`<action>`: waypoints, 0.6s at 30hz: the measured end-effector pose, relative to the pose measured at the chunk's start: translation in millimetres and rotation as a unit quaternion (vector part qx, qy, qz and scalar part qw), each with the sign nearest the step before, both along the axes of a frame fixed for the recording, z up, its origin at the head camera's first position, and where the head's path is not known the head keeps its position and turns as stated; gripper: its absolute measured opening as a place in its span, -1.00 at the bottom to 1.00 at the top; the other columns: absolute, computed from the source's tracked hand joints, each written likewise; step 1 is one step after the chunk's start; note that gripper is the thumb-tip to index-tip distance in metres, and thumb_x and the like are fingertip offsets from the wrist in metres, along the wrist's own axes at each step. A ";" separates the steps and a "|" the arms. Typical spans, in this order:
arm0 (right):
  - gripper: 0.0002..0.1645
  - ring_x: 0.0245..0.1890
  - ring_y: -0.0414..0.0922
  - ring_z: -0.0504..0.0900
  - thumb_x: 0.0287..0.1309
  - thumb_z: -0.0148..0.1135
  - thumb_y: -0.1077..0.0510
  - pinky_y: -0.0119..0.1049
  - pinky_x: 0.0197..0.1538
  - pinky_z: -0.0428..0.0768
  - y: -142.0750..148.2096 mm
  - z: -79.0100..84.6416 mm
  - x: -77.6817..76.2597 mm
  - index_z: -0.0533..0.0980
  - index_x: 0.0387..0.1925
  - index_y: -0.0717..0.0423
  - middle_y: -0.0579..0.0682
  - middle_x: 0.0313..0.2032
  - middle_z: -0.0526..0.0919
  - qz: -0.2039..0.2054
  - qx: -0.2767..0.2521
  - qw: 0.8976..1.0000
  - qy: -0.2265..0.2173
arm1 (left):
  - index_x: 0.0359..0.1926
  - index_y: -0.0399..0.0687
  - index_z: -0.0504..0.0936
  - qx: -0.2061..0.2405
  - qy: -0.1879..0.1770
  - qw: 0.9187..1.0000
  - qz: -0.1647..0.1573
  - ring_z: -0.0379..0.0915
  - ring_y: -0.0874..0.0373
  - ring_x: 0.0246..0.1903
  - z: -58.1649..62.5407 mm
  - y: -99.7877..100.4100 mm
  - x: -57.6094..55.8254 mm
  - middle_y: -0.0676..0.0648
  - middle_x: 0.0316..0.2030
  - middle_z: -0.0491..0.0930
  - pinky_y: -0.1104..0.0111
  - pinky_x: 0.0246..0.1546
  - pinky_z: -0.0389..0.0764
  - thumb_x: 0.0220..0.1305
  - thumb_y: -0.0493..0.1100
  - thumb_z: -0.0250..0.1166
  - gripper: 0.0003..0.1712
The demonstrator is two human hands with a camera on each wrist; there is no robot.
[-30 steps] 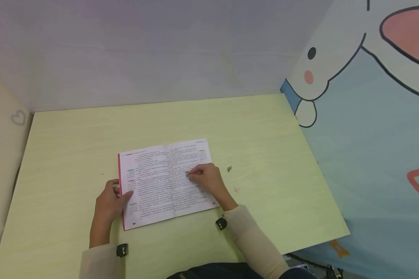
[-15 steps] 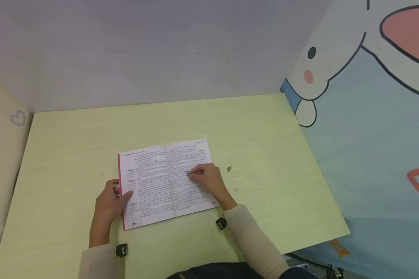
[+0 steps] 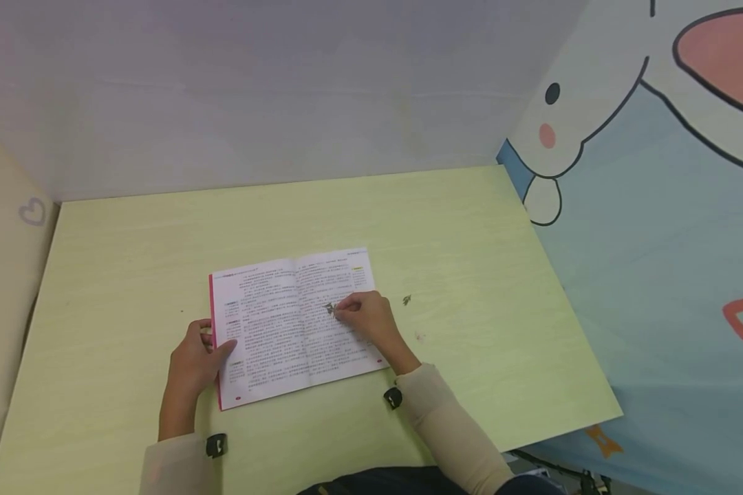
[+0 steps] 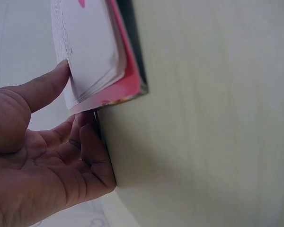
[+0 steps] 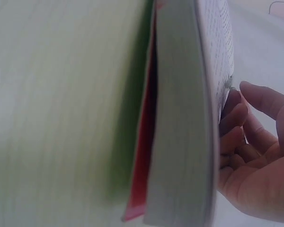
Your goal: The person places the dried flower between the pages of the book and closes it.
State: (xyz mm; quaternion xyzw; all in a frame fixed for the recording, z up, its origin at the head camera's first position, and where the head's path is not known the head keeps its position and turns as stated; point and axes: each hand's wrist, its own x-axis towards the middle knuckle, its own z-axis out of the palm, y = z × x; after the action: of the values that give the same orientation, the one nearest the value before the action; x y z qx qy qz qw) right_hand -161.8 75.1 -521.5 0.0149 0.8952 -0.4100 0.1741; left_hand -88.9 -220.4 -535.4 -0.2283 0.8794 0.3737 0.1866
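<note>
An open book (image 3: 266,323) with printed pages and a red cover edge lies on the table. My left hand (image 3: 193,361) grips its left edge; in the left wrist view the thumb (image 4: 49,85) rests on the page and the bent fingers are at the underside of the cover. Over the right page, my right hand (image 3: 367,316) pinches the end of a small, greenish-brown dried sprig (image 3: 330,309), which sticks out to the left of the fingertips. In the right wrist view the sprig (image 5: 228,84) shows small beside the thumb; the exact contact is hard to make out.
A second small dried sprig (image 3: 406,300) lies on the pale yellow-green table (image 3: 470,261) right of the book. A faint pinkish bit (image 3: 420,337) is nearer the right forearm. Behind the table stands a grey wall (image 3: 272,103); a cartoon-printed blue wall (image 3: 656,275) is at the right.
More of the sprig shows left of the right fingertips now than before. The left hand and the book have stayed in place.
</note>
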 end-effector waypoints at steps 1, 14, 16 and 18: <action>-0.94 -0.48 -0.23 0.61 0.13 0.45 0.15 -0.39 -0.34 0.52 0.2 0.1 0.3 0.74 -0.36 0.06 -0.10 -0.45 0.72 0.000 0.001 1.000 0.000 | 0.47 -0.37 0.03 0.000 0.000 1.000 0.000 0.44 -0.14 -0.16 0.3 0.5 0.0 -0.37 -0.01 0.40 0.34 -0.40 0.48 0.35 -0.08 0.30 -0.11; -0.76 -0.41 -0.23 0.64 0.11 0.47 0.12 -0.35 -0.29 0.55 11.8 -4.9 4.6 0.71 -0.16 0.07 -0.09 -0.36 0.74 0.023 -0.023 0.998 0.046 | 0.46 -0.38 0.04 -0.001 -0.001 1.000 -0.002 0.42 -0.17 -0.12 0.6 -0.9 0.7 -0.38 0.03 0.41 0.32 -0.35 0.48 0.36 -0.07 0.29 -0.12; -0.76 -0.42 -0.23 0.62 0.12 0.46 0.13 -0.36 -0.32 0.53 12.8 -3.8 5.1 0.70 -0.16 0.08 -0.08 -0.36 0.73 0.022 -0.027 0.998 0.045 | 0.46 -0.38 0.04 -0.001 0.000 1.000 -0.002 0.43 -0.17 -0.13 0.0 -0.8 0.8 -0.38 0.03 0.41 0.32 -0.35 0.49 0.35 -0.07 0.30 -0.12; -0.76 -0.43 -0.23 0.61 0.13 0.46 0.14 -0.38 -0.34 0.52 13.5 -2.7 5.8 0.70 -0.15 0.09 -0.08 -0.36 0.73 0.019 -0.031 0.998 0.043 | 0.46 -0.38 0.04 -0.001 0.000 1.000 -0.003 0.43 -0.17 -0.13 -0.4 -0.7 0.5 -0.39 0.02 0.41 0.32 -0.35 0.49 0.35 -0.06 0.30 -0.11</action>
State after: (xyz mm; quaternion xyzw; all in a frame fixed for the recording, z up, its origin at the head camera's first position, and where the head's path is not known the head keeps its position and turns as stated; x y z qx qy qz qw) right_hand -156.0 88.5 -524.2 -0.0251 0.8890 -0.4342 0.1433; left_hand -88.4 -221.1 -535.9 -0.2261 0.8803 0.3727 0.1871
